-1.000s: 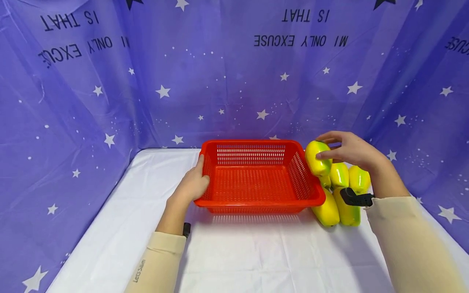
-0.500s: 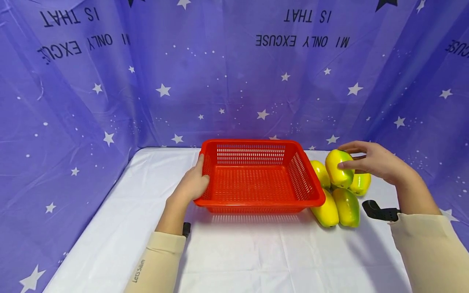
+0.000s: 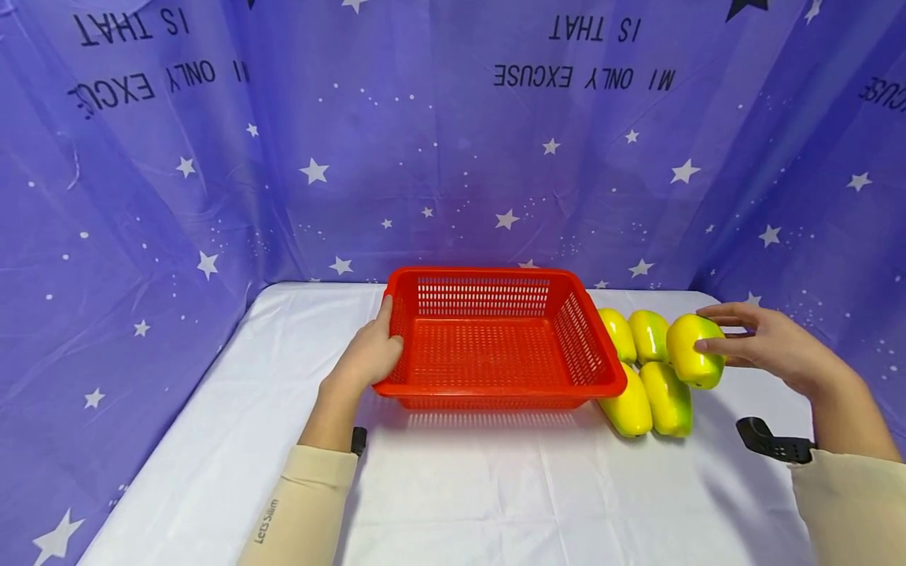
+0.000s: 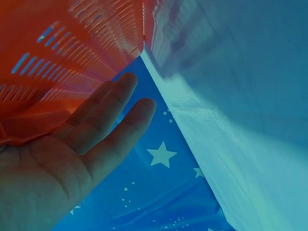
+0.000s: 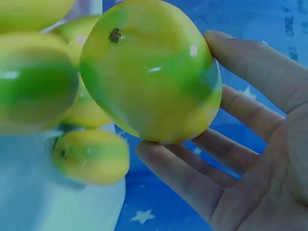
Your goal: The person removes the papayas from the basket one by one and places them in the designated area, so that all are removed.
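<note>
A red plastic basket [image 3: 495, 391] with slotted walls stands on the white cloth in the head view, with no fruit inside. My left hand [image 3: 362, 355] holds its left rim, thumb over the edge. In the left wrist view, the other fingers [image 4: 125, 125] extend below the slotted basket wall [image 4: 72, 62]. With thumb and fingertips, my right hand [image 3: 782, 350] pinches a glossy yellow-green mango [image 3: 683, 346] at the right of the group. The right wrist view shows this mango [image 5: 149, 77] between the thumb and fingertips, away from the palm.
Several similar mangoes [image 3: 668, 401] lie close together against the basket's right side. White cloth [image 3: 495, 487] covers the table. Purple star-printed curtains [image 3: 439, 157] enclose the back and both sides.
My right hand has carried the mango rightward and lower, from beside the basket's right rim to the right end of the group. The left hand and basket have stayed put.
</note>
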